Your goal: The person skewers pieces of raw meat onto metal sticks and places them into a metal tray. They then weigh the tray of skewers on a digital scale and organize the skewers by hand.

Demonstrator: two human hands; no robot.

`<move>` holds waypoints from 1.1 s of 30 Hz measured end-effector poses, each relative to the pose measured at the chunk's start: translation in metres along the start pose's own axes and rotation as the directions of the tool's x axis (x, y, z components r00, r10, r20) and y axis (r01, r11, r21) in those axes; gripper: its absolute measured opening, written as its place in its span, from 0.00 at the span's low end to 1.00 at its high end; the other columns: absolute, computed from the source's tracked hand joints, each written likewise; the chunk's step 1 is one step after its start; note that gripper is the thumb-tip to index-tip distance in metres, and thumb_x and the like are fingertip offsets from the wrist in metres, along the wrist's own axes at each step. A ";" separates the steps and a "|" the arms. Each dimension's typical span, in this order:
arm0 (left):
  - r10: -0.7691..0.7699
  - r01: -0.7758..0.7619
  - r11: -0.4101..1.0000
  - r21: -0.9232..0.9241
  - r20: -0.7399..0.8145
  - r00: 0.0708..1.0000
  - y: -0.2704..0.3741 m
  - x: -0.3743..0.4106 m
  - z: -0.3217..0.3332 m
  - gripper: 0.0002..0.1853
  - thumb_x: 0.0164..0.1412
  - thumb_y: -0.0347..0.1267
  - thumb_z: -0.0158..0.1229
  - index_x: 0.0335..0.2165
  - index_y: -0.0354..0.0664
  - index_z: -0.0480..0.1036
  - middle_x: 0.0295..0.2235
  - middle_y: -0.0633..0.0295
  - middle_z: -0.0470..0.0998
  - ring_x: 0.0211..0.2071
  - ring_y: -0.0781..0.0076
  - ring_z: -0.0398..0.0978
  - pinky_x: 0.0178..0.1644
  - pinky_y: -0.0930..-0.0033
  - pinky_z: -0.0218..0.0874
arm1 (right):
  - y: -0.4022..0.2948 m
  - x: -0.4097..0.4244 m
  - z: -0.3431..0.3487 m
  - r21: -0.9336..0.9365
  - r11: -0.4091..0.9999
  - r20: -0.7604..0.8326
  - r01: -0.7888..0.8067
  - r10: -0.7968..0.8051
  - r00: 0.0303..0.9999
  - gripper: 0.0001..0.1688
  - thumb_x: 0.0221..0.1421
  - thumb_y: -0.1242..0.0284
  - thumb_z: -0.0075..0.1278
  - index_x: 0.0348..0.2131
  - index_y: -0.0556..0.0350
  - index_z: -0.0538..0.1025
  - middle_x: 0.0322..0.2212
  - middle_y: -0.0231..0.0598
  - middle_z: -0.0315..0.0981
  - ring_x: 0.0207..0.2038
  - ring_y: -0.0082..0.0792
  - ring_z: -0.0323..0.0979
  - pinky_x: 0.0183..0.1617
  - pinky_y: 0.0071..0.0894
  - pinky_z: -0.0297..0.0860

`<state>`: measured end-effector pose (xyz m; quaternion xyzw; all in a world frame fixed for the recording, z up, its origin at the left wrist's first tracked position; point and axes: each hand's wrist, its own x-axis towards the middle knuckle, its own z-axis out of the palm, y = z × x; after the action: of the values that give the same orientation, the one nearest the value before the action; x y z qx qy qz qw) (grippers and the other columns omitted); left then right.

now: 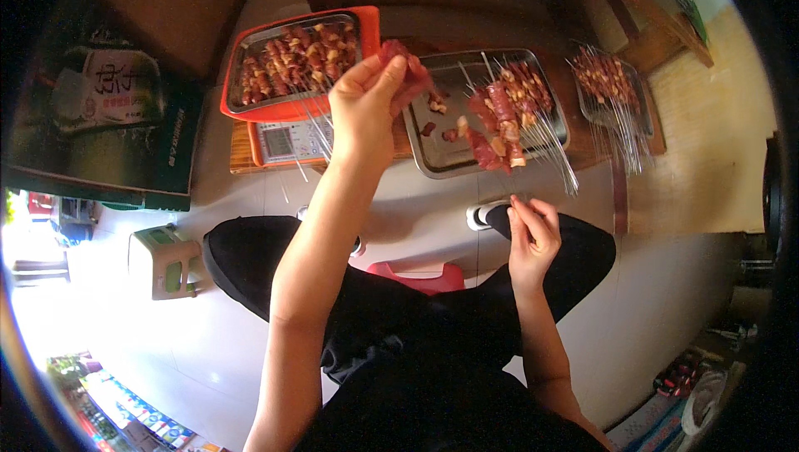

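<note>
Raised over the gap between two trays, my left hand (pixel 365 93) pinches a piece of raw red meat (pixel 412 80). My right hand (pixel 534 243) is lower, in front of the right knee, its fingertips closed on the faint lower end of a thin skewer. Large red and pale meat pieces (pixel 504 118) are threaded along that skewer, over the middle metal tray (pixel 431 162). Beside them in this tray lie finished-looking meat skewers (pixel 527 90) and small loose bits of meat (pixel 437 101). Exact contact between fingertips and skewer is blurred.
An orange-red tray (pixel 374 27) with meat skewers sits above a digital scale (pixel 290 142). Another skewer-filled metal tray (pixel 646 118) is at right on the wooden bench (pixel 240 162). A green box (pixel 181 152) and a small stool (pixel 165 261) stand at left.
</note>
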<state>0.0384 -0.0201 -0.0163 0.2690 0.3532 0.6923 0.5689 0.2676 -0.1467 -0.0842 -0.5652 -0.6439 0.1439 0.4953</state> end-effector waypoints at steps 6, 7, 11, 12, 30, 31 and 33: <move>0.055 -0.071 0.901 0.427 0.050 0.997 -0.047 0.010 0.013 0.11 0.56 0.24 0.55 0.39 0.28 0.73 0.31 0.58 0.78 0.30 0.76 0.75 0.34 0.77 0.68 | 0.039 -0.002 -0.024 -0.056 0.998 -0.133 -0.039 0.031 0.991 0.11 0.49 0.81 0.54 0.36 0.60 0.78 0.30 0.39 0.67 0.31 0.30 0.67 0.32 0.23 0.65; 0.006 -0.051 0.826 0.561 0.082 0.997 -0.061 0.010 0.009 0.11 0.52 0.25 0.58 0.36 0.29 0.75 0.28 0.58 0.79 0.29 0.78 0.75 0.33 0.75 0.66 | 0.043 -0.002 -0.025 -0.056 0.998 -0.141 -0.042 0.034 0.989 0.11 0.50 0.81 0.53 0.37 0.60 0.78 0.30 0.39 0.67 0.31 0.30 0.67 0.31 0.23 0.64; -0.091 -0.188 0.303 0.934 0.225 0.970 -0.116 0.000 -0.010 0.11 0.46 0.28 0.59 0.31 0.34 0.77 0.25 0.44 0.77 0.28 0.53 0.77 0.34 0.62 0.67 | 0.056 0.001 -0.026 -0.014 0.999 -0.116 -0.044 0.042 0.992 0.12 0.52 0.81 0.49 0.39 0.60 0.77 0.32 0.39 0.65 0.29 0.27 0.65 0.28 0.20 0.61; -0.104 -0.234 0.212 0.949 0.260 0.960 -0.123 -0.001 -0.012 0.08 0.46 0.27 0.58 0.27 0.33 0.77 0.25 0.41 0.75 0.30 0.45 0.74 0.33 0.59 0.66 | 0.057 0.002 -0.026 0.008 0.998 -0.105 -0.055 0.056 0.993 0.12 0.52 0.82 0.49 0.39 0.60 0.77 0.32 0.39 0.65 0.29 0.26 0.64 0.27 0.19 0.61; -0.178 -0.194 -0.215 0.957 0.156 0.972 -0.159 0.024 0.001 0.08 0.44 0.29 0.59 0.26 0.36 0.74 0.28 0.50 0.77 0.31 0.54 0.77 0.36 0.59 0.69 | 0.059 0.021 -0.017 0.027 0.993 -0.072 -0.118 0.120 0.990 0.11 0.53 0.82 0.48 0.38 0.63 0.77 0.32 0.41 0.66 0.34 0.32 0.66 0.37 0.24 0.64; -0.204 -0.152 -0.140 0.979 0.121 0.971 -0.152 0.022 0.003 0.08 0.44 0.29 0.59 0.26 0.35 0.74 0.28 0.50 0.77 0.31 0.57 0.77 0.36 0.61 0.69 | 0.058 0.021 -0.018 0.025 0.995 -0.080 -0.098 0.099 0.992 0.11 0.53 0.82 0.48 0.38 0.63 0.76 0.32 0.40 0.66 0.34 0.31 0.66 0.37 0.24 0.64; -0.269 -0.071 0.189 0.979 0.121 0.956 -0.140 0.022 0.000 0.09 0.48 0.28 0.58 0.29 0.33 0.73 0.29 0.52 0.76 0.32 0.61 0.77 0.37 0.64 0.70 | 0.057 0.022 -0.018 0.019 0.997 -0.082 -0.072 0.073 0.994 0.11 0.53 0.82 0.48 0.38 0.62 0.77 0.32 0.40 0.66 0.33 0.30 0.66 0.34 0.22 0.63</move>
<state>0.1174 0.0161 -0.1283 0.6345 0.6479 0.2288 0.3540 0.3184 -0.1165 -0.1080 -0.5897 -0.6007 0.1433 0.5204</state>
